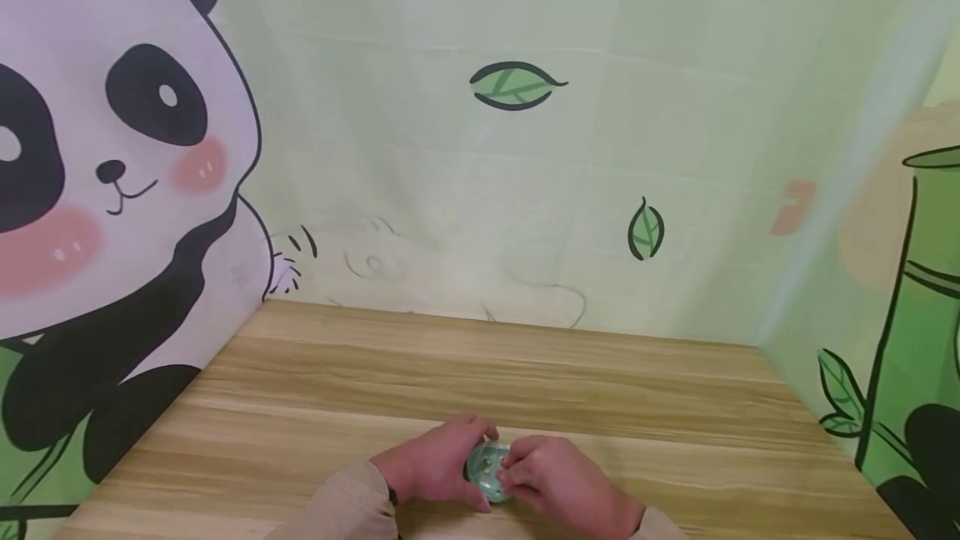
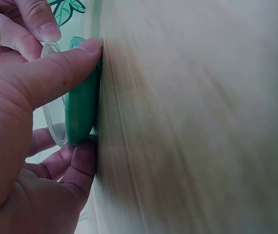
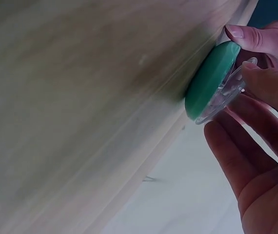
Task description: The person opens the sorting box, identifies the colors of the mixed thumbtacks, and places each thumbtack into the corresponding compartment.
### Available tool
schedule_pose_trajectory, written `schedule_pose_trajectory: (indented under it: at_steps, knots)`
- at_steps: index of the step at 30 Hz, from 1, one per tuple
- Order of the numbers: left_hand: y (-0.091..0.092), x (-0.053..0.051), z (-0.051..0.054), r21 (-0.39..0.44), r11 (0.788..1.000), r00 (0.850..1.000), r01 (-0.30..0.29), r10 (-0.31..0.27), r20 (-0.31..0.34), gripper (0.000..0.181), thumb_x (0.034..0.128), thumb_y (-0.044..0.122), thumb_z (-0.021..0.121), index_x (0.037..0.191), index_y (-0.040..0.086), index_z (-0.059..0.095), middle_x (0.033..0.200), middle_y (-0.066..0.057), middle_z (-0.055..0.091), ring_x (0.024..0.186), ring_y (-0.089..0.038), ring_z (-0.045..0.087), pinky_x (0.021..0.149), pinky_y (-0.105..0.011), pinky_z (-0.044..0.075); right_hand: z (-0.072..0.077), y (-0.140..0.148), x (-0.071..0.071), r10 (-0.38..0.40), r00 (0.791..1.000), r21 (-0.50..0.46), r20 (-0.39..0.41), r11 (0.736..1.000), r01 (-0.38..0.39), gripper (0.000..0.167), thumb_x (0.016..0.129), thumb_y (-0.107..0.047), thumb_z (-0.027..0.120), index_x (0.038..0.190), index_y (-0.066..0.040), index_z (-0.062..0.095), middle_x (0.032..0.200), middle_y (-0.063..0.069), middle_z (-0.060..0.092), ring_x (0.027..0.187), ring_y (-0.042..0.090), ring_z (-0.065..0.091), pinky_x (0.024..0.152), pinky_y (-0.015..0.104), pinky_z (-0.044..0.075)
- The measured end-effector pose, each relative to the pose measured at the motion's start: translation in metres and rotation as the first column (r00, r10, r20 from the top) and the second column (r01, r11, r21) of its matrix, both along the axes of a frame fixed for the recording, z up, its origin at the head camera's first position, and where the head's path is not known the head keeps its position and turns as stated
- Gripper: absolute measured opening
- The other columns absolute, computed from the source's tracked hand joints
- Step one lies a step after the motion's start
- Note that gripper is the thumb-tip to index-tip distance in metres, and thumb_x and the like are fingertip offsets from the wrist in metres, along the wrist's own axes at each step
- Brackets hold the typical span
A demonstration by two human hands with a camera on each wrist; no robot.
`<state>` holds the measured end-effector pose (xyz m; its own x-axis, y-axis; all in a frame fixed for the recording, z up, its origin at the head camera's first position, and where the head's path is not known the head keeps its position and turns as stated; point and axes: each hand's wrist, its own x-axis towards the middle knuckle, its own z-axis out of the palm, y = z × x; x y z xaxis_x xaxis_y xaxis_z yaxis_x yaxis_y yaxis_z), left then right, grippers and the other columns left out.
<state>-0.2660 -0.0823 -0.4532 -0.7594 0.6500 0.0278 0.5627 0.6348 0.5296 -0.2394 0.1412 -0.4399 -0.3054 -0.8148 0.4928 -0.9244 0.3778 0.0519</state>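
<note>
A small round case with a green base (image 2: 82, 109) and a clear lid (image 3: 224, 97) sits on the tabletop in front of me. Its lid stands tilted away from the base, with a gap on one side. My left hand (image 1: 435, 461) holds the base from the left, its thumb on one side and fingers on the other. From the right, my right hand (image 1: 558, 477) pinches the lid's edge between thumb and fingers. Some small pale pieces show inside the case in the head view, too small to make out.
The wood-grain table (image 1: 360, 373) spreads around both hands. Behind it hangs a pale green cloth backdrop (image 1: 420, 148) printed with leaves. A printed panda (image 1: 150, 190) covers the left wall, and printed bamboo (image 1: 922, 340) the right.
</note>
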Motion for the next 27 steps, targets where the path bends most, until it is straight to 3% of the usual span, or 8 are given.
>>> schedule_pose_trajectory:
  at_steps: [13, 22, 27]
  knots:
    - [-0.0006, -0.0009, -0.0019, 0.015, 1.000, 1.000, 0.011, -0.011, -0.018, 0.068, 0.0716, 0.035, 0.094, 0.125, 0.010, 0.058, 0.111, 0.002, 0.055, 0.095, -0.005, 0.053, 0.087, -0.020, 0.047, 0.0079, -0.0043, 0.0015, -0.012, 1.000, 0.090, 0.001, 0.996, 0.012, 0.015, 0.075, -0.010, 0.089, 0.081, -0.020, 0.080, 0.087, -0.010, 0.068, 0.080, -0.003, 0.063, 0.073, 0.007, 0.048]
    - [-0.0003, -0.0007, -0.0012, 0.014, 1.000, 0.999, 0.019, -0.019, -0.035, 0.065, 0.0719, 0.034, 0.093, 0.123, 0.010, 0.059, 0.110, 0.002, 0.056, 0.093, -0.004, 0.052, 0.085, -0.018, 0.046, 0.0072, -0.0062, 0.0011, -0.008, 0.998, 0.114, -0.067, 0.993, 0.016, 0.015, 0.075, -0.015, 0.090, 0.075, -0.024, 0.078, 0.083, -0.011, 0.066, 0.076, -0.003, 0.061, 0.071, 0.009, 0.048]
    - [-0.0002, -0.0012, -0.0019, 0.016, 1.000, 0.999, 0.021, -0.020, -0.033, 0.064, 0.0718, 0.034, 0.093, 0.121, 0.010, 0.060, 0.109, 0.002, 0.055, 0.093, -0.004, 0.052, 0.084, -0.018, 0.046, 0.0066, -0.0067, 0.0008, -0.018, 0.998, 0.128, -0.054, 0.991, 0.025, 0.014, 0.075, -0.014, 0.089, 0.077, -0.024, 0.079, 0.083, -0.010, 0.067, 0.077, -0.002, 0.061, 0.071, 0.010, 0.049]
